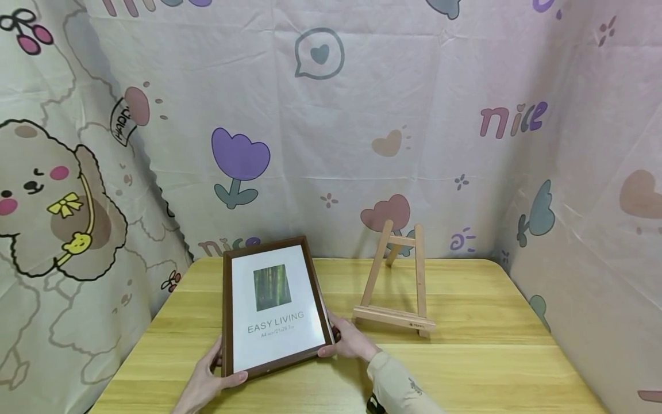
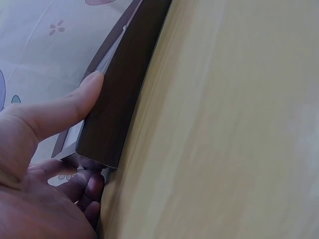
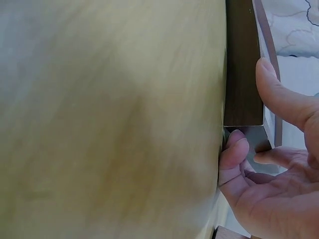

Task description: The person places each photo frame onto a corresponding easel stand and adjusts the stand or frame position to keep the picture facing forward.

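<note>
A brown picture frame (image 1: 274, 305) with a white "EASY LIVING" insert and a small green picture leans back, its face toward the head camera. My left hand (image 1: 204, 376) grips its lower left corner, the thumb on the front edge and the other fingers curled at the side. At the lower right corner, my right hand (image 1: 349, 339) holds it the same way. In the left wrist view the thumb (image 2: 75, 107) lies along the dark frame edge (image 2: 117, 89). The right wrist view has the thumb (image 3: 284, 97) on the front and curled fingers under the corner.
A small wooden easel (image 1: 395, 316) stands on the table to the right of the picture frame. The wood-grain table (image 1: 481, 322) is backed by a printed cloth (image 1: 331, 144), with more cloth at both sides. A small dark object (image 1: 374, 404) shows beside the right sleeve.
</note>
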Demonstrator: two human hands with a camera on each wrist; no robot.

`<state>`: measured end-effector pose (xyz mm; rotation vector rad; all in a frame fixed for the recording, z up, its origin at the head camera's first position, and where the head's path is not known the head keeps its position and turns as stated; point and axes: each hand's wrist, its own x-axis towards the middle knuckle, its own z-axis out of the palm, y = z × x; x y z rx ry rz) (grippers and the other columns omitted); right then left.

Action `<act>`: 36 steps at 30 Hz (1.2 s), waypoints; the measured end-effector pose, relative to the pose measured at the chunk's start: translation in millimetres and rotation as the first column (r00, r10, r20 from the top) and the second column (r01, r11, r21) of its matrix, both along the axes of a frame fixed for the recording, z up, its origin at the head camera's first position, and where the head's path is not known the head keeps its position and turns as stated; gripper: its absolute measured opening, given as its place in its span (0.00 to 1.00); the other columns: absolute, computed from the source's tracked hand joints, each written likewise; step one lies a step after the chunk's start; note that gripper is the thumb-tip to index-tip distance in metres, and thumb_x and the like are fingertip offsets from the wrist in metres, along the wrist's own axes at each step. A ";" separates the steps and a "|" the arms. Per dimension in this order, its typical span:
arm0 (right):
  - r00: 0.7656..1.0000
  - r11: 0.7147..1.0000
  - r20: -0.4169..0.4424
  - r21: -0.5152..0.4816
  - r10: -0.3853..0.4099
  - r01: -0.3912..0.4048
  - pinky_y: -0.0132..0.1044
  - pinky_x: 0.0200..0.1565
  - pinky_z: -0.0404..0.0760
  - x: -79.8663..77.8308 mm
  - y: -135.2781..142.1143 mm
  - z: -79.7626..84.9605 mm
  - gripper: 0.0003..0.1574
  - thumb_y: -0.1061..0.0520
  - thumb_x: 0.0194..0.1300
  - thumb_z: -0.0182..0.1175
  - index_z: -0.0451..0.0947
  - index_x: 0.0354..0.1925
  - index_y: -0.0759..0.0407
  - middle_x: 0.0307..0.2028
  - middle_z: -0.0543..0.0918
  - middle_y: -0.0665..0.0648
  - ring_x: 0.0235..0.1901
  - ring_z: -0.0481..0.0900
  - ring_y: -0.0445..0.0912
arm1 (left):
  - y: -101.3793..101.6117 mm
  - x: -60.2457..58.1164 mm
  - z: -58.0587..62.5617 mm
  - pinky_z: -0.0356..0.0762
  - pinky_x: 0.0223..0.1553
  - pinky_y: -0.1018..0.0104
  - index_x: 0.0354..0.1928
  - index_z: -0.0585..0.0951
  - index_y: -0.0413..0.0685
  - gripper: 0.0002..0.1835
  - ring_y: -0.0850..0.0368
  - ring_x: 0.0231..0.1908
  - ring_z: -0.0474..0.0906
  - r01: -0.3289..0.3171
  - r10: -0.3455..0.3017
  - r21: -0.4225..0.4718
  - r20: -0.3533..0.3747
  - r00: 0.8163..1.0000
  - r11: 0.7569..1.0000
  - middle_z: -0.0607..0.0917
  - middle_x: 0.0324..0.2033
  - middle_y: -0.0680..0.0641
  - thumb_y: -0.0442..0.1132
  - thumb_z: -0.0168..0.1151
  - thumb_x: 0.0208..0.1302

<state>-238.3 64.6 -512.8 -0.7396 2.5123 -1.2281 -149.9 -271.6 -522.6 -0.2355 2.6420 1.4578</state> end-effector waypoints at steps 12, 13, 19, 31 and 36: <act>0.999 0.999 -0.008 0.037 -0.034 0.035 0.45 0.52 0.83 2.5 -0.3 -2.5 0.65 0.54 0.51 0.78 0.53 0.78 0.61 0.39 0.86 0.55 0.37 0.80 0.41 | -0.1 2.8 -1.0 0.71 0.64 0.42 0.79 0.42 0.34 0.62 0.35 0.65 0.69 0.045 -0.045 -0.011 -0.052 0.998 0.999 0.60 0.74 0.26 0.46 0.76 0.56; 0.999 0.999 -0.010 0.039 -0.036 0.037 0.47 0.52 0.83 2.9 -0.3 -2.2 0.65 0.54 0.51 0.77 0.53 0.78 0.62 0.39 0.86 0.56 0.37 0.81 0.41 | 0.1 3.2 -1.0 0.70 0.66 0.39 0.79 0.41 0.34 0.62 0.32 0.67 0.67 0.046 -0.046 -0.004 -0.055 0.997 0.999 0.58 0.74 0.25 0.45 0.76 0.56; 0.998 0.997 -0.025 0.053 -0.063 0.064 0.56 0.58 0.80 4.7 -0.9 0.0 0.65 0.53 0.51 0.77 0.52 0.78 0.60 0.44 0.86 0.59 0.41 0.82 0.48 | 1.1 2.9 -1.0 0.77 0.59 0.55 0.79 0.42 0.34 0.61 0.40 0.61 0.75 0.044 -0.041 0.036 -0.088 0.995 0.998 0.62 0.73 0.26 0.42 0.76 0.56; 0.991 0.990 -0.045 0.054 -0.125 0.127 0.69 0.66 0.68 10.2 -1.4 3.6 0.64 0.52 0.51 0.77 0.53 0.78 0.59 0.66 0.74 0.72 0.64 0.73 0.69 | 3.6 2.7 1.1 0.69 0.69 0.40 0.77 0.35 0.30 0.64 0.24 0.72 0.57 0.032 -0.031 0.029 -0.051 0.998 0.999 0.47 0.76 0.22 0.44 0.74 0.59; 0.992 0.993 -0.054 0.031 -0.114 0.115 0.63 0.61 0.76 10.5 -0.2 3.9 0.64 0.53 0.51 0.77 0.53 0.78 0.60 0.47 0.85 0.62 0.46 0.83 0.54 | 4.8 2.7 1.5 0.58 0.72 0.34 0.78 0.33 0.32 0.64 0.24 0.75 0.45 0.040 -0.037 0.049 -0.059 0.998 0.998 0.43 0.76 0.23 0.43 0.74 0.59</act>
